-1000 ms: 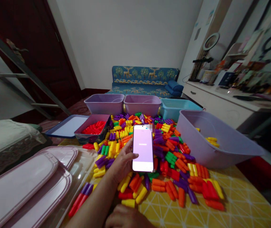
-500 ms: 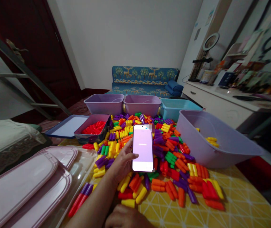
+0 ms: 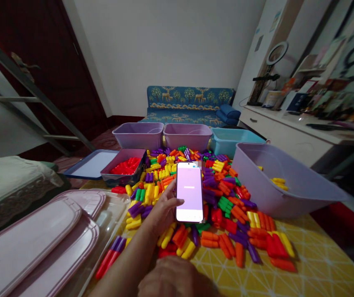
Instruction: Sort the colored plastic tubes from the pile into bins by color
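My left hand (image 3: 166,206) is closed around a smartphone (image 3: 189,206), its thumb resting on the lower left of the lit, pale purple screen. The phone is held upright above a spread of colourful plastic pieces (image 3: 226,206), rounded sticks in red, yellow, orange, green and purple, many joined side by side. At the bottom edge, near the left forearm, is my right hand (image 3: 173,276), blurred with its knuckles up. Its fingertips are hidden, so I cannot tell whether it holds anything. Orange and yellow pieces lie just beyond it.
Purple bins (image 3: 138,138) and a blue bin (image 3: 235,140) line the table's far side. A larger lilac bin (image 3: 276,202) at right contains yellow pieces. Red pieces fill a small box (image 3: 124,178) beside a blue-rimmed lid (image 3: 91,163). Pink lids (image 3: 31,235) are stacked at left.
My right hand has risen a little further into view at the bottom. My left hand still holds the phone; the whole view has shifted slightly.
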`<state>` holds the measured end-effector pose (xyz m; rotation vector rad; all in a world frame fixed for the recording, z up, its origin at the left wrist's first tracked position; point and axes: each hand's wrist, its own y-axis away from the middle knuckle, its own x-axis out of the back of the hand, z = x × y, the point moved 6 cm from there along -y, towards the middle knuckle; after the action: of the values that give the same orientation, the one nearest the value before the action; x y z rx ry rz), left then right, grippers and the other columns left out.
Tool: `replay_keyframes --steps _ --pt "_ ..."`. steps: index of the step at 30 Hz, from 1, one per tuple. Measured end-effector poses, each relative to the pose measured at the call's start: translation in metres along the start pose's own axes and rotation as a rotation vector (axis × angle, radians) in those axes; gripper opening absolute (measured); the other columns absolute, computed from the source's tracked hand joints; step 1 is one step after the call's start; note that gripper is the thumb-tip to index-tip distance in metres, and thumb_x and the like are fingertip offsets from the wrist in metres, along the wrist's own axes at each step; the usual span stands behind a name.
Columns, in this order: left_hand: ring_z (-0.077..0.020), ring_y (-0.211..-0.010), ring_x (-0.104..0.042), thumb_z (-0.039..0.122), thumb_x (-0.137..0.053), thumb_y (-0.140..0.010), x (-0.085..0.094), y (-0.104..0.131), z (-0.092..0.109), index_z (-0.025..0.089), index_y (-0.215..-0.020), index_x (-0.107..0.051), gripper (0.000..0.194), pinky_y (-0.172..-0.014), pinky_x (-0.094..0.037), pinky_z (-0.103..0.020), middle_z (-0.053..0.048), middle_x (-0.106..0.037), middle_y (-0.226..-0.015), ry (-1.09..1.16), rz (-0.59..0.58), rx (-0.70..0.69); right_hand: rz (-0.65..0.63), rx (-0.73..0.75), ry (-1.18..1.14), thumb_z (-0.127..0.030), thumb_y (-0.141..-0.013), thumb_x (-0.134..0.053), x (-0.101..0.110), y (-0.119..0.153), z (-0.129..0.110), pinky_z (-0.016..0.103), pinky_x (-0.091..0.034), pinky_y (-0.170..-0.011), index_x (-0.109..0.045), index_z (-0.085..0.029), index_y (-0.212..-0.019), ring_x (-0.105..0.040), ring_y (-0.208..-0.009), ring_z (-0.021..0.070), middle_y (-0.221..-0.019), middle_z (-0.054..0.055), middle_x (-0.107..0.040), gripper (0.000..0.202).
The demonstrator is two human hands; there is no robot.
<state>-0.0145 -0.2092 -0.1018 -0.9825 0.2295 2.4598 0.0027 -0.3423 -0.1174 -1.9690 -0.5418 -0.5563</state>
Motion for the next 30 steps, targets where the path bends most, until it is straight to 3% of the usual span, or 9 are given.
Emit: replay_keyframes --steps 1,3,6,8,14,24,30 --pt "-0.0307 -0.114 -0.058 0.004 -0.068 -0.063 0.000 0.000 0.000 0.019 -0.145 -0.041 0.088 -0.094 -0.050 -0.036 -0.012 -0.056 -0.130 0.000 -0.001 -0.004 0.100 0.012 0.080 -0.016 -0.092 -0.046 0.022 -0.008 -0.002 0.026 -0.051 -0.085 -0.053 -0.020 -0.104 -0.064 -0.087 0.0118 -0.095 0.000 -0.070 0.014" --pt "-0.0293 -0.113 -0.058 0.004 -0.069 -0.063 0.001 0.000 0.001 0.018 -0.142 -0.045 0.083 -0.093 -0.050 -0.033 -0.011 -0.057 -0.129 0.000 -0.002 -0.032 0.224 -0.169 0.257 -0.010 -0.089 -0.047 0.066 -0.024 0.007 0.040 -0.043 -0.104 -0.052 -0.018 -0.116 -0.058 -0.110 0.0184 -0.112 0.006 -0.066 0.029" --pt "-0.0285 -0.113 -0.058 0.005 -0.069 -0.064 -0.002 0.001 0.002 0.018 -0.140 -0.049 0.079 -0.091 -0.050 -0.030 -0.011 -0.057 -0.128 -0.007 -0.032 -0.065 0.313 -0.285 0.516 -0.010 -0.088 -0.050 0.118 -0.041 0.024 0.045 -0.043 -0.104 -0.049 -0.019 -0.127 -0.049 -0.121 0.0231 -0.122 0.011 -0.058 0.040" --pt "-0.0292 -0.113 -0.058 0.005 -0.068 -0.065 -0.005 0.001 0.003 0.020 -0.142 -0.048 0.080 -0.089 -0.051 -0.030 -0.011 -0.056 -0.130 -0.003 -0.056 -0.065 0.294 -0.312 0.656 -0.015 -0.088 -0.053 0.136 -0.049 0.038 0.050 -0.039 -0.107 -0.047 -0.017 -0.131 -0.042 -0.128 0.0269 -0.128 0.014 -0.053 0.044" --pt "-0.0290 -0.111 -0.059 0.005 -0.069 -0.064 -0.006 0.001 0.002 0.023 -0.146 -0.044 0.087 -0.090 -0.051 -0.032 -0.010 -0.057 -0.128 0.002 -0.033 -0.036 0.211 -0.356 0.756 -0.022 -0.088 -0.055 0.137 -0.058 0.067 0.053 -0.033 -0.111 -0.045 -0.016 -0.134 -0.035 -0.134 0.0296 -0.139 0.016 -0.043 0.048" --pt "-0.0259 -0.113 -0.058 -0.001 -0.063 -0.067 -0.004 0.001 0.002 0.027 -0.151 -0.037 0.093 -0.092 -0.050 -0.029 -0.007 -0.055 -0.131 0.029 -0.068 -0.062 0.166 -0.344 0.727 -0.020 -0.087 -0.055 0.130 -0.062 0.074 0.050 -0.027 -0.116 -0.042 -0.016 -0.137 -0.029 -0.139 0.0266 -0.143 0.012 -0.044 0.052" --pt "-0.0256 -0.112 -0.059 0.000 -0.063 -0.066 -0.001 0.000 0.001 0.028 -0.151 -0.038 0.093 -0.092 -0.050 -0.028 -0.007 -0.055 -0.132 0.008 -0.054 -0.069 0.183 -0.343 0.722 -0.021 -0.088 -0.055 0.129 -0.065 0.074 0.049 -0.030 -0.114 -0.043 -0.017 -0.138 -0.031 -0.138 0.0265 -0.141 0.011 -0.047 0.052"
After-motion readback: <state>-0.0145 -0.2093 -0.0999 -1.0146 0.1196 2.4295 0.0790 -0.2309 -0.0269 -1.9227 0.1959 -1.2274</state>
